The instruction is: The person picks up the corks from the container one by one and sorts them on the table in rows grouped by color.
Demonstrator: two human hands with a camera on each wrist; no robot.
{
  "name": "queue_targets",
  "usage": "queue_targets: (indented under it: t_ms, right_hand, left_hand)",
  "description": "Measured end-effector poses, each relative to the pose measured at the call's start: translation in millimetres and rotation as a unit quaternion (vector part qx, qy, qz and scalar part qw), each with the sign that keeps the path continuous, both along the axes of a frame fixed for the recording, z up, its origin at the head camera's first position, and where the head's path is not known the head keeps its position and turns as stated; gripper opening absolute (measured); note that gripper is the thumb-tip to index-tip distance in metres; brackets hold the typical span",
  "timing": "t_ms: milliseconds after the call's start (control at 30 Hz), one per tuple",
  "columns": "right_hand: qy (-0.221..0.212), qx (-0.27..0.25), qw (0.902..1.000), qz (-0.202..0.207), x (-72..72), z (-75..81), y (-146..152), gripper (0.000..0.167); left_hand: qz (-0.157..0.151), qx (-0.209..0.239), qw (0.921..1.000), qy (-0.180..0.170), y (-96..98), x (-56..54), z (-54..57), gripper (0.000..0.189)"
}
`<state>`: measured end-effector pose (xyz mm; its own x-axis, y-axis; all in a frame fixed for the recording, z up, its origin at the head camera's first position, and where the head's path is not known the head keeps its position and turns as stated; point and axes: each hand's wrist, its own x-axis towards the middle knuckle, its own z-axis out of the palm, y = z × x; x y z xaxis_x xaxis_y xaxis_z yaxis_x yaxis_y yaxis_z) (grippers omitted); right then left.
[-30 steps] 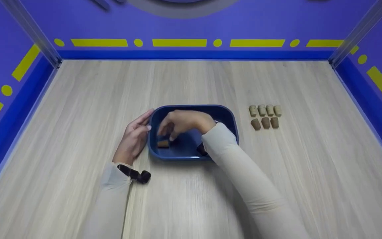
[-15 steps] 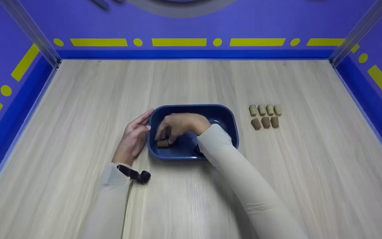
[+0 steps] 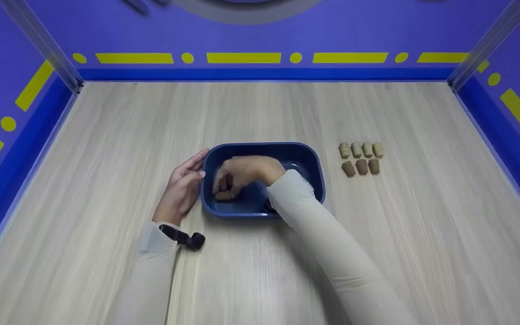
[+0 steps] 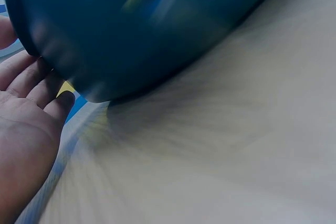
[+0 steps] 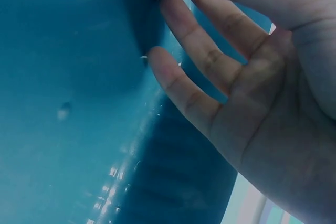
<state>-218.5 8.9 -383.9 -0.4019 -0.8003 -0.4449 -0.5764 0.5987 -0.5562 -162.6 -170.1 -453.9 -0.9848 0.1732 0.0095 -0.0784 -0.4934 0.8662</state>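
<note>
A dark blue rectangular basin point(image 3: 262, 215) stands mid-table in the head view. My right hand point(image 3: 246, 173) reaches inside it, with thumb and fingers pinching a brown cork point(image 3: 222, 196) that lies on its side near the basin's left end. In the right wrist view, the outer fingers point(image 5: 191, 59) spread over the basin floor, and the cork is out of sight. My left hand point(image 3: 181, 187) rests against the basin's left wall, thumb tip at the rim. Its fingers point(image 4: 39, 80) lie loosely along the outer wall in the left wrist view.
Right of the basin, several pale corks point(image 3: 356, 149) stand in a row. Nearer to me is a row of three brown corks point(image 3: 361, 167). Blue panels point(image 3: 251, 40) with yellow marks border the wooden table point(image 3: 260, 110) at the back and sides.
My right hand has come down lower in the basin, and its thumb and fingers have closed on the brown cork. My left hand has stayed at the basin's wall.
</note>
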Motion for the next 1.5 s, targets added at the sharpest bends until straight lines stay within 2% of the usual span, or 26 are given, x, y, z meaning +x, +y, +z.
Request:
queue_targets:
  t_ms: [500, 733, 833, 1067, 1233, 1400, 1500]
  right_hand:
    - [-0.031, -0.016, 0.9985, -0.043, -2.3, 1.1, 10, 0.033]
    - [-0.006, -0.026, 0.9979, -0.058, -4.9, 6.0, 22, 0.032]
    - [-0.009, -0.04, 0.9967, -0.071, -4.9, 9.7, 28, 0.031]
    - [-0.048, -0.091, 0.9909, -0.087, -5.7, 21.7, 45, 0.035]
    - [-0.027, -0.121, 0.989, -0.081, -6.0, 30.0, 59, 0.043]
    - [0.0, -0.135, 0.9868, -0.089, -5.6, 37.7, 76, 0.042]
    - [0.0, -0.146, 0.9842, -0.1, -4.5, 41.5, 86, 0.041]
  left_hand:
    - [-0.008, 0.006, 0.9999, 0.006, -0.4, -0.9, -1.2, 0.064]
    - [-0.01, 0.004, 0.9998, 0.018, -0.8, -1.3, -0.8, 0.063]
    - [-0.011, -0.001, 0.9998, 0.019, -1.0, -1.0, -0.5, 0.063]
    - [-0.009, -0.002, 0.9999, 0.011, -1.6, -0.5, -0.5, 0.063]
    - [-0.012, -0.002, 0.9999, 0.011, -2.6, -0.4, -0.9, 0.063]
    - [-0.005, 0.007, 0.9999, 0.01, -1.6, -0.2, 0.1, 0.062]
    - [-0.009, 0.006, 0.9998, 0.015, -1.5, -0.4, -0.4, 0.062]
